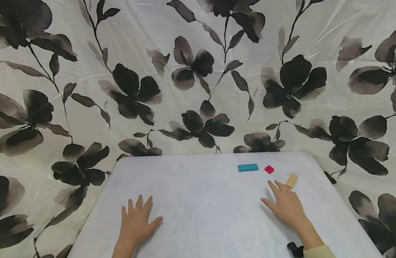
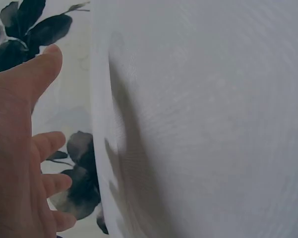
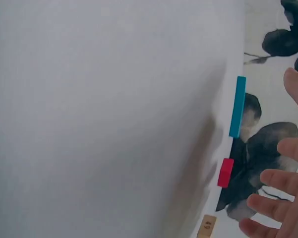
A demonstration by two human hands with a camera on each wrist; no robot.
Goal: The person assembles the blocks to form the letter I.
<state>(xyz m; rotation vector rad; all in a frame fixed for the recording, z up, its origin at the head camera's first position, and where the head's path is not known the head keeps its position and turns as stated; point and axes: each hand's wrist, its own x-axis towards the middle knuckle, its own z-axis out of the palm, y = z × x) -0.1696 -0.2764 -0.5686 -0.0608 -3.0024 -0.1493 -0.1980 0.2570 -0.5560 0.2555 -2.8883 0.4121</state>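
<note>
My left hand (image 1: 135,224) is over the left part of the white table, fingers spread and holding nothing. In the left wrist view the thumb and fingers (image 2: 49,183) stand apart above the cloth. On the right, my right hand (image 1: 285,204) hovers with spread fingers, its fingertips overlapping the near end of a yellow wooden block (image 1: 292,180). The right wrist view shows a printed mark on that block (image 3: 207,226). Farther back lie a small red block (image 1: 269,169) and a longer flat blue block (image 1: 247,167); no hand touches either.
White cloth covers the table (image 1: 191,200). Behind it and at both sides hangs a pale curtain (image 1: 136,46) with dark flowers. A black device (image 1: 295,249) sits at the right wrist, by a yellow sleeve (image 1: 319,252).
</note>
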